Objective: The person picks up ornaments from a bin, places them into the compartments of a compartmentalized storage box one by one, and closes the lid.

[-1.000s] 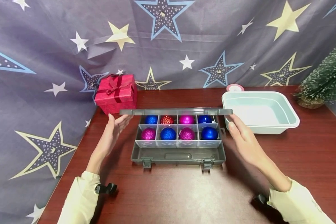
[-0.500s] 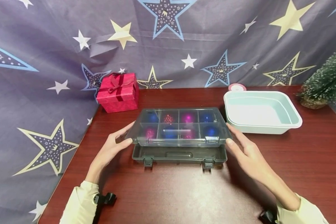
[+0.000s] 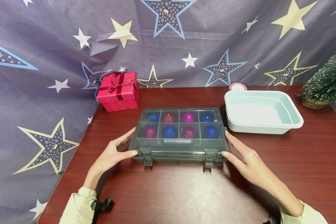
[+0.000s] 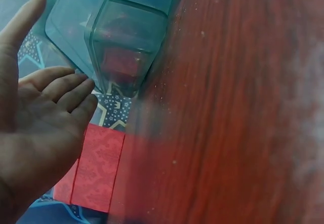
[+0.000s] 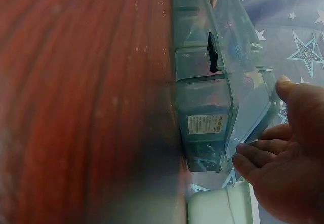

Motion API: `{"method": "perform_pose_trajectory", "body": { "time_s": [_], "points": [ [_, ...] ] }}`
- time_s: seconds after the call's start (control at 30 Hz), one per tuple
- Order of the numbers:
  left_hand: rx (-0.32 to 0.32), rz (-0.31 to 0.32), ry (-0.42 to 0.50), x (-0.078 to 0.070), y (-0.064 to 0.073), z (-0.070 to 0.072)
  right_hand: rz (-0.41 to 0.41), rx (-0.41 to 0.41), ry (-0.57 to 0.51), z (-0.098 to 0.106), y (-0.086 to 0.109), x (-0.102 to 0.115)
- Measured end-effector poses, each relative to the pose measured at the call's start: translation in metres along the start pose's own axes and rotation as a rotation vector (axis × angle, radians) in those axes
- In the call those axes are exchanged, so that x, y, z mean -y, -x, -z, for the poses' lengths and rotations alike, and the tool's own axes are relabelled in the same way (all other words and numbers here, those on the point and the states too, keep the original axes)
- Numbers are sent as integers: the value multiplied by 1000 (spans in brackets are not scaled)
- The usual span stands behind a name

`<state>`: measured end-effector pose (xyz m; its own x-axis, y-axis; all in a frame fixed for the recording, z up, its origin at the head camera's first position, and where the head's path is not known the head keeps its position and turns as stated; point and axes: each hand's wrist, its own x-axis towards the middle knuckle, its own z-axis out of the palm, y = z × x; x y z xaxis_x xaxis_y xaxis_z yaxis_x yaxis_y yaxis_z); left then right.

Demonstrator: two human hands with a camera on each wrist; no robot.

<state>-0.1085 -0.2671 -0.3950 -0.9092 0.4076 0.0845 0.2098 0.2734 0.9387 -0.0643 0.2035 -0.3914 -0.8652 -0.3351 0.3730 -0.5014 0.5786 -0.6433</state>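
Note:
A smoky clear plastic storage case (image 3: 179, 143) lies mid-table, its hinged lid low over the base. In the wrist views the lid (image 5: 245, 89) stands at an angle from the base. Shiny baubles (image 3: 169, 132) in blue, magenta and red show through it, each in its own compartment. Two latches (image 3: 208, 162) hang loose along the front. My left hand (image 3: 112, 154) touches the lid's left side, thumb at the front corner and fingers farther back. Mirroring it, my right hand (image 3: 250, 161) rests along the right side, thumb near the front corner. Fingers on both hands are fairly straight.
A pale mint tub (image 3: 264, 128) stands right of the case, with a pink-and-white roll (image 3: 237, 87) behind it. A red gift box (image 3: 119, 96) sits at the back left. At the far right is a small frosted tree (image 3: 324, 81). Star-patterned cloth (image 3: 184, 28) hangs behind.
The lid has swung down toward me from raised to low over the base, covering the baubles. Both hands have moved down and forward to the front corners with it.

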Motion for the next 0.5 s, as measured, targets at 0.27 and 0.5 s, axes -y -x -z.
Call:
{"method": "perform_pose_trajectory", "body": {
  "time_s": [0.27, 0.5],
  "points": [
    [7, 28, -33, 1, 4, -4, 14, 27, 13, -2, 3, -3],
    [10, 33, -55, 2, 6, -7, 17, 39, 30, -3, 4, -5]
  ]
}}
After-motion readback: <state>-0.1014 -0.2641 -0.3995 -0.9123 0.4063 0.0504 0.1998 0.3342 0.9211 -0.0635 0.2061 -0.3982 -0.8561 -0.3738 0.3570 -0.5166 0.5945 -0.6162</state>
